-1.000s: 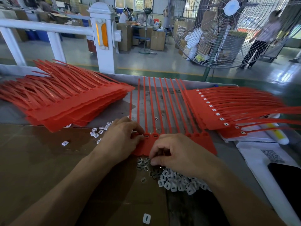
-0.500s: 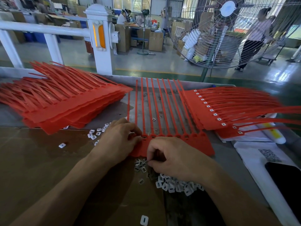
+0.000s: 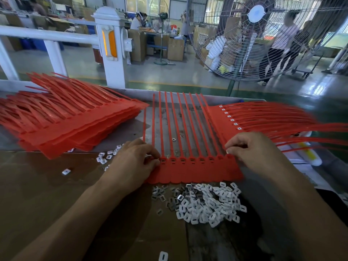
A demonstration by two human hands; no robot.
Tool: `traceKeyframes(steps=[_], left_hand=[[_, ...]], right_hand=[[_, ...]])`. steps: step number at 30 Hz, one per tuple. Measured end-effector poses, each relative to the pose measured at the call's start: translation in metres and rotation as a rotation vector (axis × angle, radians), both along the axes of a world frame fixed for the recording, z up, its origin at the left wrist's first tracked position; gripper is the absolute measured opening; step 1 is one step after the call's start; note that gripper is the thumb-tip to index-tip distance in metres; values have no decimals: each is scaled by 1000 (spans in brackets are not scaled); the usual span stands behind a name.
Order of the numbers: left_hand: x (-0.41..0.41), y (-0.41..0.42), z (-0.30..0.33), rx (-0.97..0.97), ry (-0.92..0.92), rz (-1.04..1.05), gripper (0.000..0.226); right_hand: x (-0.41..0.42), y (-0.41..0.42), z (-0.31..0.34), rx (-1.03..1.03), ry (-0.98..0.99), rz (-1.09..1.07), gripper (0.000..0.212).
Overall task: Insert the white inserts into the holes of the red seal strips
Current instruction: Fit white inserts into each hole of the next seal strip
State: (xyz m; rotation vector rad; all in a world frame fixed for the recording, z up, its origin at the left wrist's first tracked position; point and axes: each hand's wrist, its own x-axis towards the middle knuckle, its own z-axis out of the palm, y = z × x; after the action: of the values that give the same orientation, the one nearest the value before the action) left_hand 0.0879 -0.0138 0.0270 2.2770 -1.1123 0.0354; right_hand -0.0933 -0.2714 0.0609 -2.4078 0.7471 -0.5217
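A red seal strip sheet (image 3: 197,171) lies flat in front of me, its row of holes facing up and its thin tails pointing away. My left hand (image 3: 134,160) rests on its left end, fingertips pinched on the sheet by the leftmost hole. My right hand (image 3: 252,150) hovers at the sheet's right end with thumb and fingers pinched; a bit of white insert shows at the fingertips. A pile of loose white inserts (image 3: 209,202) lies just in front of the sheet. Several holes between my hands look empty.
A thick stack of red strip sheets (image 3: 66,127) sits at the left. At the right lie strips fitted with white inserts (image 3: 250,117). Stray inserts (image 3: 105,157) lie by my left hand, one (image 3: 163,256) near the front edge. A standing fan (image 3: 256,34) is behind the table.
My right hand has left the insert pile and moved up and right to the sheet's right end. The left hand has stayed on the left end.
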Motion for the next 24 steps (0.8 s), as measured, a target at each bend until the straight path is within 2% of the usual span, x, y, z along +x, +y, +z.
traceKeyframes(steps=[12, 24], left_hand=[[1, 0, -2, -3, 13, 4, 11], [-1, 0, -2, -3, 24, 3, 13]], right_hand=[[6, 11, -28, -30, 6, 21, 25], [6, 10, -36, 65, -69, -29, 19]])
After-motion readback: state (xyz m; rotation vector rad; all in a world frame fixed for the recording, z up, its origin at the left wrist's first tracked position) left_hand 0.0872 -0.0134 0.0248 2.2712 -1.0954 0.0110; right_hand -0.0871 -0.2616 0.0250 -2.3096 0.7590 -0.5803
